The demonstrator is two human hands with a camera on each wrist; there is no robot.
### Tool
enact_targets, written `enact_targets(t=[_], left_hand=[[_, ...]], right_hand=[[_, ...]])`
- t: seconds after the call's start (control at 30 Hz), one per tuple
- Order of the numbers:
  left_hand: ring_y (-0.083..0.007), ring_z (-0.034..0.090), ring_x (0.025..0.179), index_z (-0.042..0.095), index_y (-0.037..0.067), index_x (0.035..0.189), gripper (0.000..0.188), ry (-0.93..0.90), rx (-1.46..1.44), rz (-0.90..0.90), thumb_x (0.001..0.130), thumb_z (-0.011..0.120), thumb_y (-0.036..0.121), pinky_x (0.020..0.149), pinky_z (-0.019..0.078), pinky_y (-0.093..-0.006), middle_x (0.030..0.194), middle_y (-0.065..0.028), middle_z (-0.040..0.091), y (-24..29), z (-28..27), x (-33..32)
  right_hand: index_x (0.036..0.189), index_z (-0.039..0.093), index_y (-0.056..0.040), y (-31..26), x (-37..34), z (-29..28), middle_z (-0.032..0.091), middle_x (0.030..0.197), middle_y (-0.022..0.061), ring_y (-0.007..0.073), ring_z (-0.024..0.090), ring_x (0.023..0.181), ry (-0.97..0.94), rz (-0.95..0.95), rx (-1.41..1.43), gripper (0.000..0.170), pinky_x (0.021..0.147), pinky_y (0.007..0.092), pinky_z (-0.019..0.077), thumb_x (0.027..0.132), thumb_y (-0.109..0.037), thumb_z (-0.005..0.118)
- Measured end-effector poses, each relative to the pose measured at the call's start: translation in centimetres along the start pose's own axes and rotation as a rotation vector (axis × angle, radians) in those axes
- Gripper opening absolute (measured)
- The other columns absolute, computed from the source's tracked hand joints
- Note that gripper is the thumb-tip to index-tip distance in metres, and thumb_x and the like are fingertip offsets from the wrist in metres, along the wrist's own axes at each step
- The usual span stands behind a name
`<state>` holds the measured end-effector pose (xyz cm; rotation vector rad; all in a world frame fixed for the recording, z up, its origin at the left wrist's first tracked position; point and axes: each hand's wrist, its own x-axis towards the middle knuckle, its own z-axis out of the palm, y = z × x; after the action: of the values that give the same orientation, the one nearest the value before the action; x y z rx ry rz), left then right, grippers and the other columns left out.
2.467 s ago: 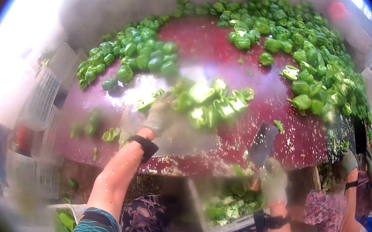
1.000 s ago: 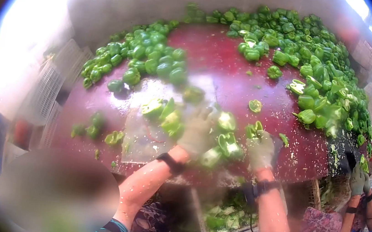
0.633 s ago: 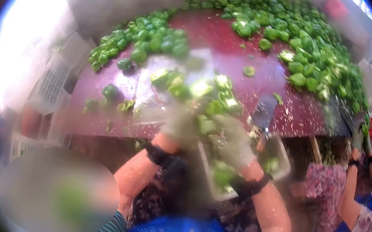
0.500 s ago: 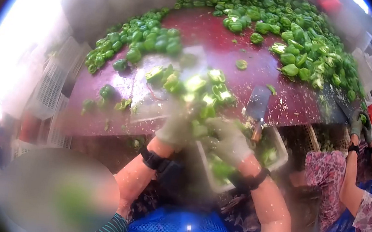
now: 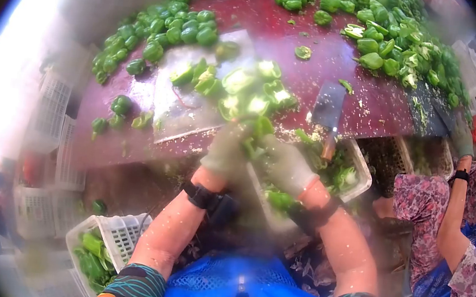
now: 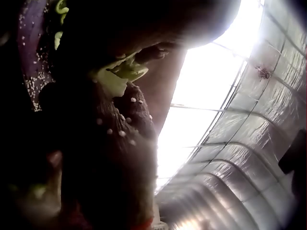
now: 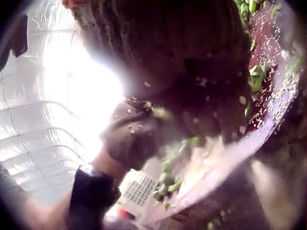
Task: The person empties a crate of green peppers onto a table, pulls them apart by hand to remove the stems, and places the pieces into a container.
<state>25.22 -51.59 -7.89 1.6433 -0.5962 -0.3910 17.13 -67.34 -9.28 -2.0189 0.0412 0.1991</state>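
My gloved left hand (image 5: 224, 153) and gloved right hand (image 5: 286, 166) meet at the table's front edge, fingers curled on a green bell pepper (image 5: 261, 127) between them. In the left wrist view a pale, torn part of the pepper (image 6: 114, 82) shows between the dark gloves. White seeds dot the gloves. Just beyond my hands lie several halved bell peppers (image 5: 240, 81), cut sides showing. To the right a cleaver (image 5: 329, 106) lies flat, its wooden handle over the table's edge. The fingertips are mostly hidden or blurred in all views.
Whole peppers (image 5: 175, 27) are heaped at the left of the red table (image 5: 231, 4), and a larger pile (image 5: 391, 37) runs along the right. Beneath the edge sits a tub (image 5: 364, 177) of pepper scraps. A white crate (image 5: 128, 236) stands lower left. Another person's arm (image 5: 458, 197) is at right.
My right hand has let go of the cleaver, which now lies on the table. Both hands have drawn back from the cut peppers to the front edge, with a pepper between them.
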Motion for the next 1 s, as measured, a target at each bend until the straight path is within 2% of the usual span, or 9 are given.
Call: enact_targets(t=[0.1, 0.2, 0.37, 0.5, 0.63, 0.67, 0.8, 0.9, 1.0], left_hand=[[-0.021, 0.063, 0.09, 0.054, 0.005, 0.129, 0.03, 0.014, 0.163, 0.078, 0.099, 0.052, 0.01, 0.075, 0.0568, -0.0391, 0.105, -0.0091, 0.064, -2.0, -0.6, 0.5], [-0.0259, 0.063, 0.097, 0.054, 0.005, 0.128, 0.03, 0.033, 0.142, 0.056, 0.099, 0.053, 0.012, 0.082, 0.0557, -0.0436, 0.11, -0.0118, 0.063, -2.7, -0.7, 0.7], [-0.0358, 0.059, 0.112, 0.049, 0.007, 0.135, 0.038, 0.062, 0.113, -0.06, 0.097, 0.05, 0.009, 0.089, 0.053, -0.0543, 0.125, -0.0171, 0.058, -3.3, -2.0, 0.6], [-0.0388, 0.058, 0.115, 0.042, 0.007, 0.143, 0.052, -0.008, 0.218, 0.112, 0.092, 0.044, -0.001, 0.088, 0.0539, -0.0557, 0.13, -0.0188, 0.054, -1.4, -2.3, 0.3], [-0.0324, 0.06, 0.11, 0.043, 0.007, 0.141, 0.054, -0.058, 0.401, 0.224, 0.088, 0.044, -0.004, 0.087, 0.055, -0.0457, 0.125, -0.016, 0.057, -2.6, -1.1, 0.9], [-0.0305, 0.061, 0.108, 0.044, 0.006, 0.14, 0.054, -0.042, 0.336, 0.178, 0.088, 0.044, -0.004, 0.086, 0.0551, -0.0436, 0.124, -0.0153, 0.058, -0.9, -0.2, 0.6], [-0.0218, 0.062, 0.098, 0.046, 0.006, 0.138, 0.056, 0.015, -0.01, -0.081, 0.084, 0.051, -0.008, 0.081, 0.0542, -0.0317, 0.115, -0.0105, 0.061, -0.1, 2.4, -0.6], [-0.0182, 0.063, 0.097, 0.049, 0.007, 0.136, 0.056, 0.066, -0.39, -0.329, 0.083, 0.052, -0.013, 0.077, 0.0542, -0.0259, 0.114, -0.0095, 0.061, 2.7, 3.4, -0.9], [-0.0207, 0.064, 0.098, 0.051, 0.004, 0.128, 0.043, 0.09, -0.439, -0.287, 0.087, 0.05, -0.011, 0.076, 0.059, -0.0307, 0.114, -0.0115, 0.061, 2.9, 3.4, -0.6]], right_hand=[[0.115, 0.061, -0.0081, 1.6, 0.4, 1.4, 0.065, 0.098, 0.0095, 0.0205, 0.062, 0.088, 0.106, -0.026, 0.197, 0.021, 0.071, 0.0322, 0.0503, 0.097, -0.018, 0.056], [0.111, 0.057, -0.0105, 1.4, 0.3, 1.4, 0.066, 0.089, 0.0176, 0.0389, 0.065, 0.088, 0.285, -0.276, 0.091, 0.019, 0.073, 0.0444, 0.0529, 0.092, -0.015, 0.057], [0.112, 0.059, -0.0105, -0.5, -2.1, -1.6, 0.068, 0.09, 0.017, 0.0365, 0.066, 0.087, 0.249, -0.295, 0.138, 0.02, 0.078, 0.043, 0.0545, 0.093, -0.015, 0.056], [0.119, 0.06, -0.0093, 0.5, -2.2, -4.0, 0.07, 0.096, 0.0175, 0.0344, 0.068, 0.09, -0.091, -0.037, -0.574, 0.031, 0.084, 0.0416, 0.0546, 0.091, -0.022, 0.06], [0.101, 0.059, -0.0052, -3.5, -2.8, -4.3, 0.065, 0.084, 0.014, 0.0327, 0.067, 0.082, 0.518, -0.249, -0.503, 0.021, 0.075, 0.0416, 0.0549, 0.088, -0.021, 0.064], [0.098, 0.062, -0.0087, -4.4, -2.8, -4.3, 0.065, 0.085, 0.0078, 0.0291, 0.066, 0.085, 0.495, -0.226, -0.456, 0.02, 0.076, 0.0389, 0.054, 0.083, -0.021, 0.068], [0.093, 0.062, -0.0108, -4.8, -1.3, -3.0, 0.064, 0.085, 0.009, 0.0265, 0.066, 0.082, 0.439, -0.158, -0.793, 0.016, 0.07, 0.0385, 0.0539, 0.084, -0.024, 0.065], [0.092, 0.057, -0.006, -3.6, -1.9, -2.8, 0.059, 0.078, 0.008, 0.0222, 0.062, 0.069, 0.551, -0.371, -0.871, 0.011, 0.059, 0.0374, 0.0494, 0.086, -0.014, 0.061], [0.093, 0.058, -0.0059, -2.2, -0.7, -3.6, 0.063, 0.08, 0.0098, 0.0251, 0.065, 0.072, 0.352, -0.091, -0.775, 0.007, 0.066, 0.0388, 0.0539, 0.088, -0.01, 0.056]])
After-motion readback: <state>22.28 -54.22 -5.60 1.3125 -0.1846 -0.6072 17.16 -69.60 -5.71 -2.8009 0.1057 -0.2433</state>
